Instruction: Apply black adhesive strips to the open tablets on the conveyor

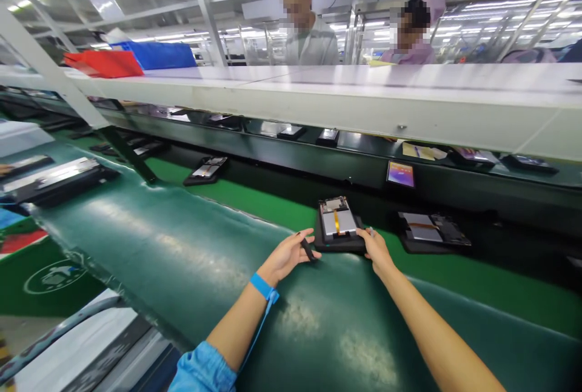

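An opened tablet (348, 222), its silver battery and orange ribbon cable showing, lies in a black tray (324, 243) on the green belt. My right hand (376, 251) pinches the tablet's near right corner, with a small pale thing at its fingers that I cannot make out. To the left of the tray, my left hand (287, 254) holds a short black stick-like piece (308, 249) between its fingers. A blue wrist strap (264, 288) with a cord circles the left wrist.
The belt (268, 197) carries another opened tablet (422, 228) at right and one (209, 168) at left. A lit screen (401, 174) stands behind. Overhead runs a white shelf (318, 92) with red (104, 63) and blue bins (159, 56). Two people are beyond it.
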Tool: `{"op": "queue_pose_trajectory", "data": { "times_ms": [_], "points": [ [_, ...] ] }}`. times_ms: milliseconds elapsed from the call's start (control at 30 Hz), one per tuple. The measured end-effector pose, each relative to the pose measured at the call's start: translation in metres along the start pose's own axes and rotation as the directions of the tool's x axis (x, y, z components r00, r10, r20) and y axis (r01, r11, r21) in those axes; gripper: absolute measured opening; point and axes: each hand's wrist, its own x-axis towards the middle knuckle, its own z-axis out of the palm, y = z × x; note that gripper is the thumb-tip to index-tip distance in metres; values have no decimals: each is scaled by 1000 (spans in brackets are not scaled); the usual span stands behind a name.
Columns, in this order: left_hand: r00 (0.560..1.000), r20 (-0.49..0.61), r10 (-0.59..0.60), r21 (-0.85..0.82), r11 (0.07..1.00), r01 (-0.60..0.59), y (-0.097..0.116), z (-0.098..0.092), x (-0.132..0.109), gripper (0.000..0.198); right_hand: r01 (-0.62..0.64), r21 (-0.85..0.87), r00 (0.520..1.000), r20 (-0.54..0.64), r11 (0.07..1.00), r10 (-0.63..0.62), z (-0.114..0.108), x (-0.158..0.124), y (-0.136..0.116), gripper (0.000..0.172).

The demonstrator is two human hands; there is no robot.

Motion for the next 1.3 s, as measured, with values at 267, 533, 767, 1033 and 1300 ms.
{"op": "queue_pose_trajectory", "data": {
  "times_ms": [267, 533, 767, 1033, 1300],
  "points": [
    [991, 108, -79, 235, 971, 52, -21, 11, -48, 66, 183, -245, 983, 69, 952, -172, -61, -127, 66, 100],
    [998, -3, 67, 493, 868, -57, 3, -15, -74, 58, 748, -271, 655, 452, 606, -605, -83, -209, 67, 75],
    [978, 161, -129, 572, 820, 14, -38, -3, -108, 63, 285, -656, 952, 111, 699, -284, -109, -50, 30, 68],
    [994, 84, -63, 524, 852, 10, -54, 9, -89, 66, 244, -699, 966, 111, 672, -235, -120, -60, 51, 70],
    [990, 136, -32, 751, 656, -82, -42, 3, -71, 48, 453, -671, 879, 228, 587, -418, -160, -179, 121, 74]
  ]
}}
